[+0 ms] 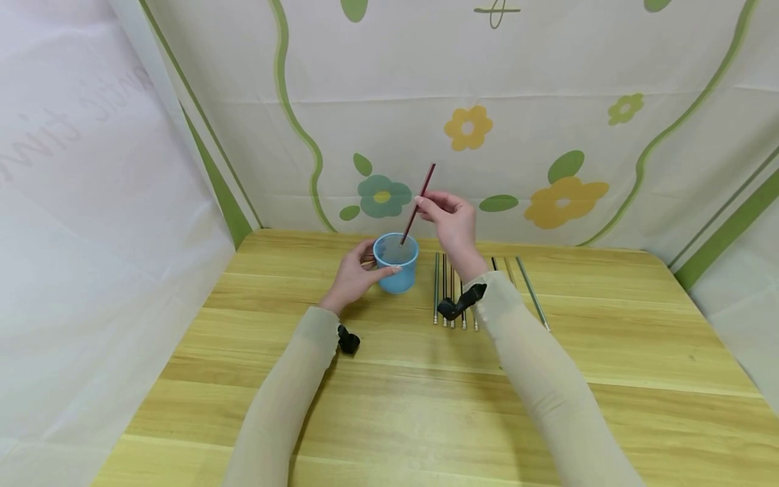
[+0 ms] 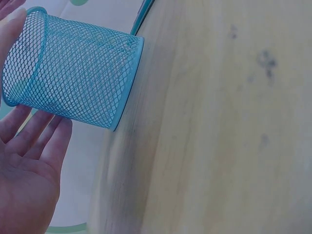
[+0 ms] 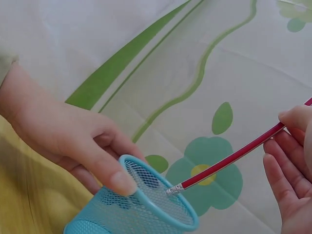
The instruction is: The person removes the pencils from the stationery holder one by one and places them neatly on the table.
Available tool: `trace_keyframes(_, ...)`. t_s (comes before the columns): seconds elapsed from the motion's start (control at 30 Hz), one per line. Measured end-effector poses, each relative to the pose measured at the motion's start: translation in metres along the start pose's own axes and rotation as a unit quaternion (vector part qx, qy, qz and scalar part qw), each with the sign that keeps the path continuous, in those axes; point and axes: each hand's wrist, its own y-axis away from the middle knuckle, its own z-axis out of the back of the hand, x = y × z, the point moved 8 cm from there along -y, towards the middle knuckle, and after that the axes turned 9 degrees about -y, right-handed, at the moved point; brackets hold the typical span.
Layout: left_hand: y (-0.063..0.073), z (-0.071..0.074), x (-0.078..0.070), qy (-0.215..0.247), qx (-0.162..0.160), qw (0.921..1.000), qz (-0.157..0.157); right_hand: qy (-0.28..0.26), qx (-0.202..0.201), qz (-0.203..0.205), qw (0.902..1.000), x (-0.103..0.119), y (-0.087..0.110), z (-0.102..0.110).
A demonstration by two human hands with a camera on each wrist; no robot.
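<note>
A blue mesh pencil cup point(image 1: 397, 279) stands on the table near its back edge. My left hand point(image 1: 354, 276) holds it from the left, thumb at the front of the rim and fingers around the far side. In the left wrist view the cup's mesh wall point(image 2: 83, 68) shows, with fingers against it. Between thumb and fingers, my right hand point(image 1: 453, 220) pinches a dark red pencil point(image 1: 428, 179) above the cup. The pencil slants, its metal eraser end point(image 3: 174, 189) pointing down at the cup's mouth. No pencils are seen inside the cup.
Right of the cup, several pencils lie roughly side by side, partly hidden by the right forearm; a green pencil point(image 1: 436, 291) is nearest the cup. Another green pencil point(image 1: 533, 294) lies slanted farther right. Behind the wooden table point(image 1: 389, 419) hangs a flowered cloth point(image 1: 389, 88).
</note>
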Motion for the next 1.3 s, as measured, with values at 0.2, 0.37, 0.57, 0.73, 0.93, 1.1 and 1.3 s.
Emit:
trace_keyframes(0.2,0.0,0.001,0.0,-0.001,0.0,1.0,-0.002,-0.018,-0.013,0.022,0.9995,0.012,0.001,0.006)
trace_keyframes(0.37,0.001,0.002,0.001,-0.005,-0.001,1.0,-0.001,-0.024,-0.014,0.033,0.9991,0.019,0.0,0.013)
trace_keyframes(0.57,0.0,0.002,0.003,-0.002,0.003,1.0,-0.003,-0.033,-0.015,0.038,0.9986,0.027,-0.001,0.022)
trace_keyframes(0.73,0.0,0.002,0.004,-0.002,0.001,1.0,0.0,-0.033,-0.018,0.045,0.9983,0.032,0.0,0.031)
trace_keyframes(0.93,0.001,0.002,0.004,-0.006,0.001,1.0,-0.001,-0.036,-0.026,0.044,0.998,0.035,-0.002,0.044)
trace_keyframes(1.1,0.002,0.003,-0.001,-0.002,0.003,1.0,0.001,-0.046,-0.031,0.041,0.9976,0.036,-0.005,0.056)
trace_keyframes(1.3,0.002,0.004,-0.001,-0.001,0.004,1.0,0.005,-0.045,-0.037,0.042,0.9974,0.038,-0.009,0.072)
